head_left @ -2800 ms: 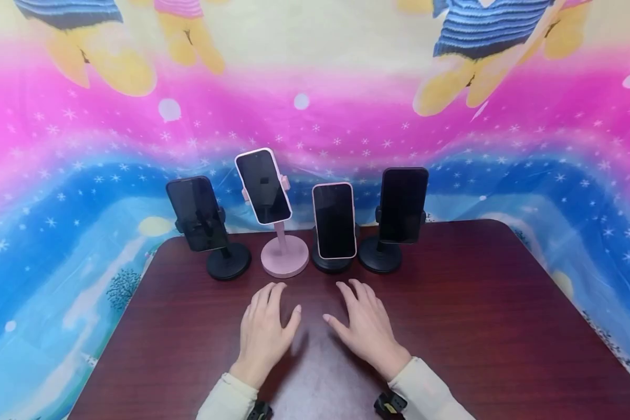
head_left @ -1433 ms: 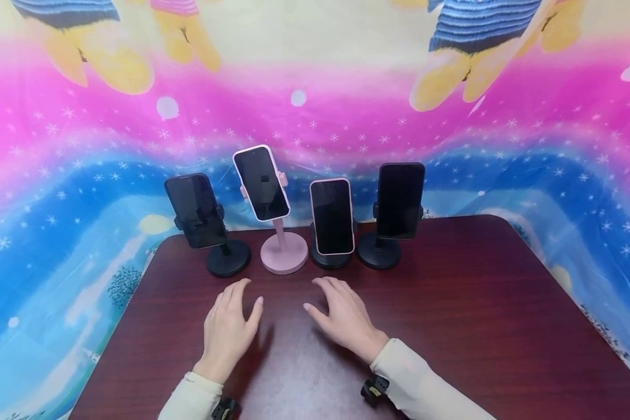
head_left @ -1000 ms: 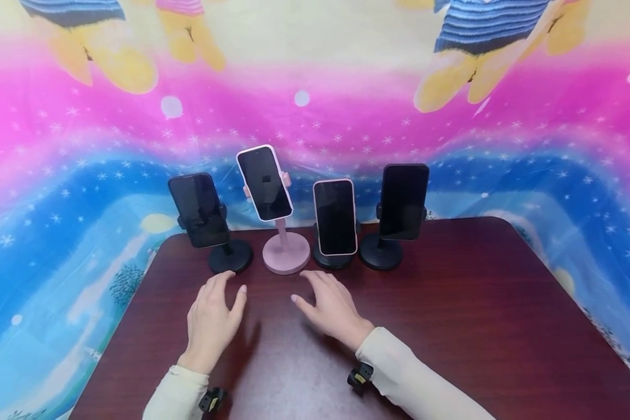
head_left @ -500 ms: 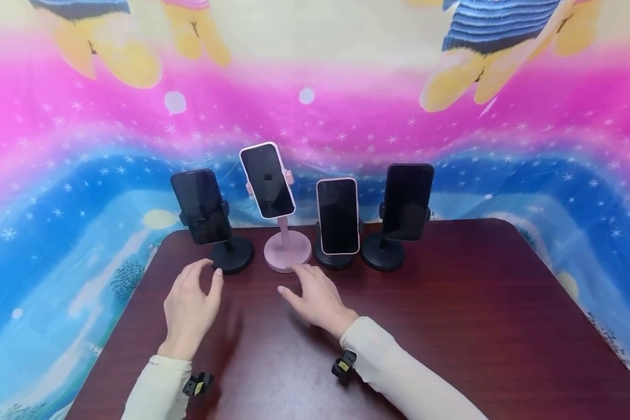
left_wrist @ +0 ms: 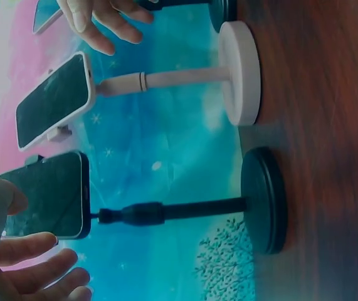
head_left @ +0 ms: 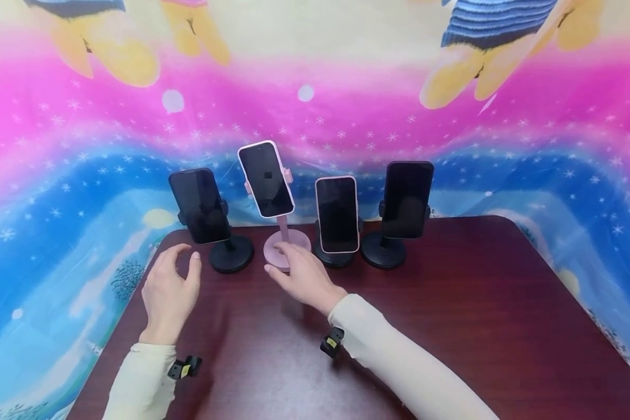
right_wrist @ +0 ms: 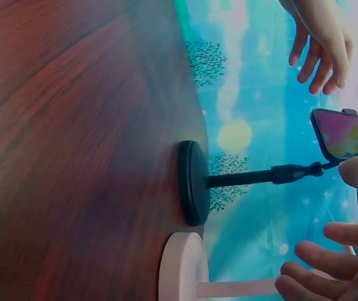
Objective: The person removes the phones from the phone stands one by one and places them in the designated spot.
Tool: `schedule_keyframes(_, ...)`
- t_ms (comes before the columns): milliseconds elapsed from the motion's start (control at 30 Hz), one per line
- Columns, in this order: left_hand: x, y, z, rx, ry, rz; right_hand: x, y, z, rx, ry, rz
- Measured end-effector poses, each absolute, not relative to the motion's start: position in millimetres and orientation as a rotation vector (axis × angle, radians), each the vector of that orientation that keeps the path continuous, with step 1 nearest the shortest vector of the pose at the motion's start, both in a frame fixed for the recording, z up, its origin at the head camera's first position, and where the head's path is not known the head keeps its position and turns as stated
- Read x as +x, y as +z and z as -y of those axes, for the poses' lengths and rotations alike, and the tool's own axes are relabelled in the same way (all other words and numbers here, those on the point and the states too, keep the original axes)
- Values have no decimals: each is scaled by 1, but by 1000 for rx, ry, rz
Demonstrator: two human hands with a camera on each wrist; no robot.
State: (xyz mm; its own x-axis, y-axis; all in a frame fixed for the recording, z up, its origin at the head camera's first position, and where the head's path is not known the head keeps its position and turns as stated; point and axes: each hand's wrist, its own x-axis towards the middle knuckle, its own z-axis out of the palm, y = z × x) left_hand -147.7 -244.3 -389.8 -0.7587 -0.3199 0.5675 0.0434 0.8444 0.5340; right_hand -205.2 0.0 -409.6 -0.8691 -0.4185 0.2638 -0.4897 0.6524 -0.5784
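Observation:
My left hand (head_left: 169, 291) hovers in front of the leftmost phone (head_left: 199, 205), fingers loosely bent and holding nothing. That dark phone leans in a black phone stand (head_left: 231, 254). My right hand (head_left: 305, 274) is held over the table before the pink phone stand (head_left: 273, 251), hiding part of its round base in the head view. A white-edged phone (head_left: 266, 179) sits tilted in the pink stand's clamp. In the left wrist view the fingers (left_wrist: 37, 276) are apart from the phone's lower edge. In the right wrist view the fingers (right_wrist: 320, 269) spread near the pink pole, gripping nothing.
Further right, a pink-edged phone (head_left: 338, 214) and a black phone (head_left: 408, 199) stand in black stands of their own. The dark red wooden table (head_left: 478, 303) reaches back to a printed cloth (head_left: 357, 87). Both wrists carry small black cameras.
Both hands have moved left and forward from the table's middle. The left is now near the leftmost stand, the right before the pink stand. The phones and stands have stayed in place.

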Motion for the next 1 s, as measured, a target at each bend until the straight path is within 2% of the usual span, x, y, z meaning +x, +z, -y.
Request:
schedule_keyframes(333, -156, -382, 264, 270, -715, 2292, -210, -403, 17, 787, 987, 2799)
schedule_keyframes(667, -167, -377, 275, 228, -775, 2240, -219, -388, 32, 913, 883, 2744)
schedule_keyframes(1000, -178, -365, 274, 211, -821, 2375, -233, -363, 45, 996, 836, 2737)
